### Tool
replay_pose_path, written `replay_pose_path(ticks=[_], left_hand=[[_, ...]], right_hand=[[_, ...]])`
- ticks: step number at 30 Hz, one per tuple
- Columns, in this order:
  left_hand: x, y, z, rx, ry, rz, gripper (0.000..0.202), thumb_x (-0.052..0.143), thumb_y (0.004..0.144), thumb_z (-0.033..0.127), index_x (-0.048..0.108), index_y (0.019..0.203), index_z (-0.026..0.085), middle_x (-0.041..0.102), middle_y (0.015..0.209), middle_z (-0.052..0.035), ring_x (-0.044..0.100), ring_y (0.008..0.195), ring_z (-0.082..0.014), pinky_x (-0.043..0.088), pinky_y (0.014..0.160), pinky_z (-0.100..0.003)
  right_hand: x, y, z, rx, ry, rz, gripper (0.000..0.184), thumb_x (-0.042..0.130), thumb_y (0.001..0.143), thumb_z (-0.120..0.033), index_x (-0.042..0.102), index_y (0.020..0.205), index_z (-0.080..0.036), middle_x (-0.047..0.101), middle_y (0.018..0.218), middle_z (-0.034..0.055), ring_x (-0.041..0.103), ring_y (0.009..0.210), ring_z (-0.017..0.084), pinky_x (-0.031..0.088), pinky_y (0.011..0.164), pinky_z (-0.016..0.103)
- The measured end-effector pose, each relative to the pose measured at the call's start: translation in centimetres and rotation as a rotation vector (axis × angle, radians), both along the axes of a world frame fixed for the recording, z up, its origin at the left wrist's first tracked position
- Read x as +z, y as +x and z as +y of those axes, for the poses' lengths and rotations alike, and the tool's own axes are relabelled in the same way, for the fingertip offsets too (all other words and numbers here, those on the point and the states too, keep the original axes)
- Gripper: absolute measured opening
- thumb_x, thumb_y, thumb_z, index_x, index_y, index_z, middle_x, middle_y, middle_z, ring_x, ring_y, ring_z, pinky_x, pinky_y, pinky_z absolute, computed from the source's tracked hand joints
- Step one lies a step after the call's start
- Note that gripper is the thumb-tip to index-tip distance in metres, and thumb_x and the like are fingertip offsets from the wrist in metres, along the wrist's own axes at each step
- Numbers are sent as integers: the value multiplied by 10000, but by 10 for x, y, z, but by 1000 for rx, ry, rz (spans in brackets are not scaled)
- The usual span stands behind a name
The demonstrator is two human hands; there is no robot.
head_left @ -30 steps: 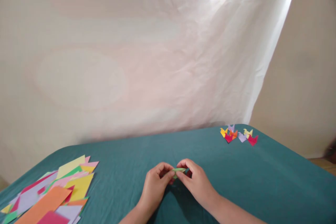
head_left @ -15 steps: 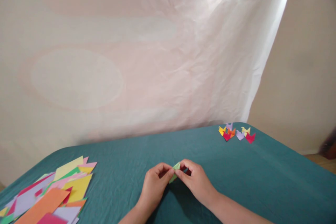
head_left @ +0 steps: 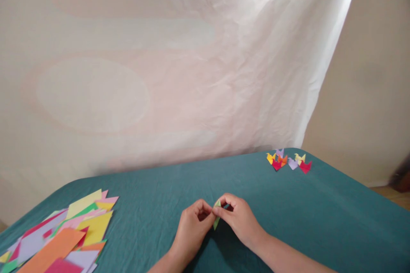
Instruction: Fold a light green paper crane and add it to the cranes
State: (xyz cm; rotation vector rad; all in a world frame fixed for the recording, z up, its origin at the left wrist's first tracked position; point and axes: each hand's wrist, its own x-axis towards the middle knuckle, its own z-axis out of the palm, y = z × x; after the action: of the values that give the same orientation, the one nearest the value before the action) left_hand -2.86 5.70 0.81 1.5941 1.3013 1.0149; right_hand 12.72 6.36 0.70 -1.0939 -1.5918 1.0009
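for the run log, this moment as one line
left hand: pinching green folded paper | right hand: pinching it too | coloured sheets: near left | small folded pieces: far right

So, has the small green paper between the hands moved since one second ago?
Yes. Against the teal tablecloth, the green paper stayed in place but turned: level before, now its tip points down toward the person.

paper sheets (head_left: 64, 234) lie left on table (head_left: 320, 222), folded pieces (head_left: 288, 161) far right.
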Motion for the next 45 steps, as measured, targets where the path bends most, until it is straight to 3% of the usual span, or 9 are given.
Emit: replay_pose_path(ticks=[6, 11, 15, 22, 28, 36, 45], left_hand=[[3, 4, 1, -61, -65, -24, 247, 640, 737, 373, 549, 627, 171, 594, 537, 6, 533, 504, -120, 381, 502, -202], [-2, 2, 5, -123, -160, -72, 161, 634, 701, 276, 538, 624, 172, 608, 523, 11, 556, 486, -123, 414, 513, -214], [-5, 1, 5, -172, -204, -123, 143, 644, 689, 288, 587, 672, 158, 629, 574, -1, 564, 520, -133, 430, 525, -226], [-2, -4, 8, 12, -86, -111, 254, 683, 686, 372, 589, 598, 154, 582, 533, 7, 501, 487, -108, 386, 499, -206], [-6, -8, 12, 8, -123, -186, 231, 702, 680, 323, 558, 612, 155, 581, 529, 16, 492, 472, -94, 390, 493, -198], [-8, -8, 11, -37, -114, -149, 235, 663, 732, 356, 635, 706, 124, 593, 595, -1, 503, 511, -103, 409, 504, -205], [-8, -8, 11, -68, -162, -95, 224, 692, 680, 333, 645, 648, 117, 597, 558, -6, 504, 472, -103, 392, 491, -212]], right_hand=[[0, 2, 0, -40, 70, -27, 294, 582, 830, -346, 582, 591, -174, 516, 598, -26, 481, 603, 126, 350, 560, 218], [0, 3, 0, -51, 40, 42, 214, 583, 825, -342, 631, 707, -170, 612, 690, 2, 540, 661, 144, 409, 625, 230], [-1, 3, 2, -61, 0, 22, 206, 611, 805, -330, 635, 684, -165, 610, 649, 0, 537, 628, 143, 408, 590, 227], [-5, -2, 2, 14, -1, 9, 203, 615, 805, -362, 665, 772, -167, 650, 733, 10, 575, 689, 159, 426, 626, 230], [-11, 0, 4, -12, -25, -64, 252, 568, 843, -374, 641, 721, -166, 592, 633, -16, 523, 615, 137, 373, 569, 218], [-9, 1, 2, -36, 122, -193, 226, 557, 861, -288, 599, 668, -177, 580, 630, -26, 531, 630, 129, 356, 599, 220], [-6, 7, 5, 4, 41, -99, 160, 588, 834, -288, 673, 762, -173, 655, 750, 9, 592, 718, 156, 413, 640, 229]])
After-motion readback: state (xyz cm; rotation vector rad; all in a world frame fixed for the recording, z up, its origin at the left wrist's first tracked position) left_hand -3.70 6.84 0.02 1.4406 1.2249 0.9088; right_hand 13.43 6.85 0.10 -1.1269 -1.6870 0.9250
